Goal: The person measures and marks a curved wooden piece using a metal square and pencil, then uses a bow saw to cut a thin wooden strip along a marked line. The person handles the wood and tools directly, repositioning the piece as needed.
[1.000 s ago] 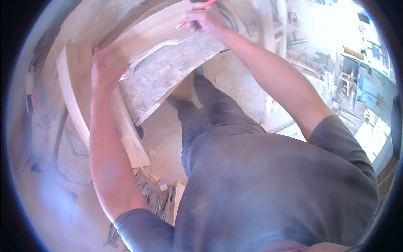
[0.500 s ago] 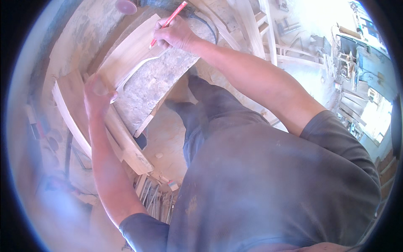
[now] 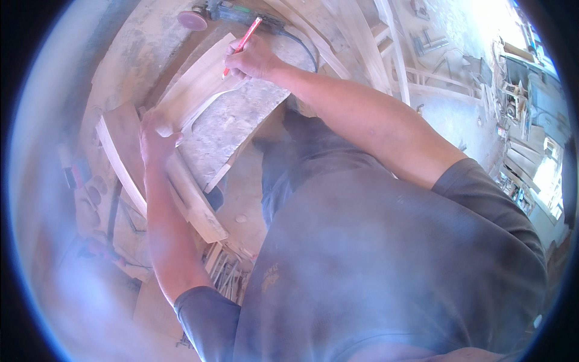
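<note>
A red pencil (image 3: 250, 35) is held in my right hand (image 3: 254, 59), its point down near the edge of a pale wooden board (image 3: 202, 72). Fingers wrap closed around the pencil. At the board's near-left end, my left hand (image 3: 158, 142) grips it, the thumb reaching over the edge. A thin, pale curved strip (image 3: 208, 102) runs along the board's side closest to me; I cannot tell whether it is a separate piece. Both lie on a rough, worn bench top (image 3: 232, 123).
Behind the board lies a power tool (image 3: 241, 15) with a round reddish disc (image 3: 192, 20) and a dark cord. A curved wooden piece (image 3: 123, 160) and a thick wooden piece (image 3: 202, 211) flank my left forearm. Wooden frames (image 3: 392, 48) stand at right.
The whole view has shifted a little, bringing more of the power tool into sight. My right hand still holds the pencil at the board, and my left hand keeps its grip.
</note>
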Tool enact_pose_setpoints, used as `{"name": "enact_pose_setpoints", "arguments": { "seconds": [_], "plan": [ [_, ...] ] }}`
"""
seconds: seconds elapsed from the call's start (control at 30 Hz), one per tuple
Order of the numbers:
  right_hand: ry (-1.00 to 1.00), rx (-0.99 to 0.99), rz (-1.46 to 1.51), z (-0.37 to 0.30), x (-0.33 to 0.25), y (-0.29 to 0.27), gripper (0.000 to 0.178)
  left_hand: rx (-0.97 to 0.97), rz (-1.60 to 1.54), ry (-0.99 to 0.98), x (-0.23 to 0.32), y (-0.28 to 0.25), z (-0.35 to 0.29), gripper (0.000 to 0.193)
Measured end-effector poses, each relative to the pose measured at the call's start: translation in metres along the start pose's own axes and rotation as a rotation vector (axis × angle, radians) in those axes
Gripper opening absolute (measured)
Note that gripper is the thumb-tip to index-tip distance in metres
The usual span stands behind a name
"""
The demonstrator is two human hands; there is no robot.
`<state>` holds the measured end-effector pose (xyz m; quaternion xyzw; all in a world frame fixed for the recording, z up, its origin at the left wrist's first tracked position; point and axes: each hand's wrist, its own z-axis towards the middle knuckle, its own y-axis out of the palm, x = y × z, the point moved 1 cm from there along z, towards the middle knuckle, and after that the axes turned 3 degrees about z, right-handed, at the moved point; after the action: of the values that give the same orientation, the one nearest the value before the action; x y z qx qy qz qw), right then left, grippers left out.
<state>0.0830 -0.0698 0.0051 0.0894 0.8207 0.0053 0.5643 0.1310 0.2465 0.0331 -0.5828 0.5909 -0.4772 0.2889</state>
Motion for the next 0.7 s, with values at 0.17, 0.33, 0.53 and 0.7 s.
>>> {"name": "enact_pose_setpoints", "arguments": {
  "seconds": [0.17,0.33,0.53,0.7],
  "plan": [
    [0.004,0.064,0.077,-0.001,0.000,-0.005,0.014,0.068,0.075,0.082,0.004,0.006,0.001,0.083],
    [-0.091,0.182,0.171,-0.078,0.027,-0.032,0.013,0.061,0.031,0.094,0.003,0.005,-0.001,0.086],
    [0.158,0.514,-0.073,-0.266,0.114,-0.057,0.022,0.172,-0.080,0.155,-0.025,0.002,-0.017,0.086],
    [0.486,0.834,0.015,-0.388,0.167,-0.010,0.012,0.257,-0.197,0.030,-0.064,-0.025,-0.087,0.088]
  ]
}}
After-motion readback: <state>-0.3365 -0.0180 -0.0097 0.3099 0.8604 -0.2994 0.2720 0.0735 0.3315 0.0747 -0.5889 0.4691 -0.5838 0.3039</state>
